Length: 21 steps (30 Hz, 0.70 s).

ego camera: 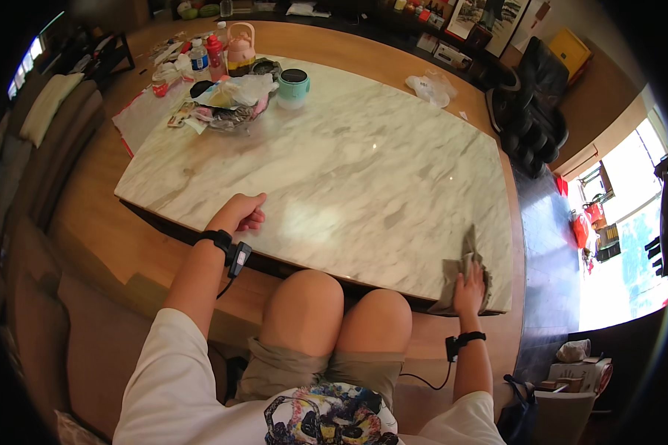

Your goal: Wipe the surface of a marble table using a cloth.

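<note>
A marble-topped table (334, 167) stretches out before my knees. Near its right front corner my right hand (470, 286) lies on a crumpled grey-brown cloth (451, 281), which spreads around the fingers and hangs partly at the table's front edge. Over the left front part of the tabletop is my left hand (249, 212), its fingers loosely curled and the thumb out, with no object seen in it. Both wrists wear black straps with small devices and cables.
At the back left stand a turquoise lidded container (293, 89), a heap of plastic bags (234, 100), a water bottle (199, 58), a red bottle (215, 55) and a pink jug (241, 50). A clear plastic bag (431, 89) lies beyond the table's far edge. A sofa (61, 150) is at left.
</note>
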Motion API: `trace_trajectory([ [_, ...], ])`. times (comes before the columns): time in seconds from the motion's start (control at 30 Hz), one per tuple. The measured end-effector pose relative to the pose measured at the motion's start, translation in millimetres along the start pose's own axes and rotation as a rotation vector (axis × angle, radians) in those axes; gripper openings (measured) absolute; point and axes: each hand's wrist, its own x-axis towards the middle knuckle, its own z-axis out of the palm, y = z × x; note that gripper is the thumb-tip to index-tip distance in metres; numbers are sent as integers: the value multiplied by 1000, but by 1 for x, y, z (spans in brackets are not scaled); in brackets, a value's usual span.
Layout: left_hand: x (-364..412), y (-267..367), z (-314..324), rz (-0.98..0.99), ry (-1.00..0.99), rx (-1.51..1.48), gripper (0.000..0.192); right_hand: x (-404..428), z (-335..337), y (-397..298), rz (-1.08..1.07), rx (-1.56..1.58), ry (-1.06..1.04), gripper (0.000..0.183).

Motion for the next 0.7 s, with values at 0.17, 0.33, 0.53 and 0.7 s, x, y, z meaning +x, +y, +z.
trace_trajectory([
  [0.17,3,9,12,-10,-31,-5,51,38,16,68,197,-76,91,66],
  [0.33,2,6,3,-48,-54,-15,46,77,20,32,396,-127,-45,69],
  [0.53,3,9,4,-73,-54,4,45,89,16,-61,306,-130,-99,70],
  [0.7,7,4,5,-35,-27,-11,51,62,19,-122,-97,-33,-48,66],
])
